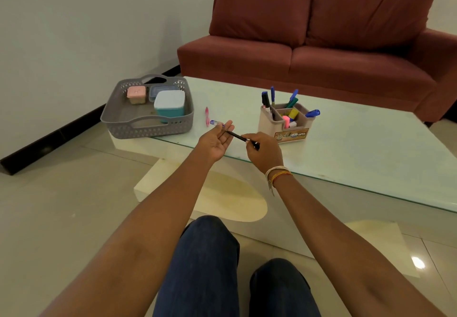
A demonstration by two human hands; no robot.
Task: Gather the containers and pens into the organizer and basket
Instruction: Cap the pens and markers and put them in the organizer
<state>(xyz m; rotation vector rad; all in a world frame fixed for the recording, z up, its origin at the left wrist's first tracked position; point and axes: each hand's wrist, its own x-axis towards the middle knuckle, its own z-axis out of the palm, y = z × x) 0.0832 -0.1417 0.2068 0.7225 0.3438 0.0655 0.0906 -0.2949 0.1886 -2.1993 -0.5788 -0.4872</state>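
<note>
Slim black plastic pen, held above the table's near edge: right hand pinched its rear end, left hand lay open-palmed under its tip. Light, stiff; probably best gripped mid-barrel.

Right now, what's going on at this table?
A person is tidying up. The right hand pinches a black pen, whose other end lies over the open left hand. Three containers already sit in the grey basket, and several pens stand in the beige organizer. A pink pen and a blue pen still lie loose on the glass table between the basket and the organizer.
</note>
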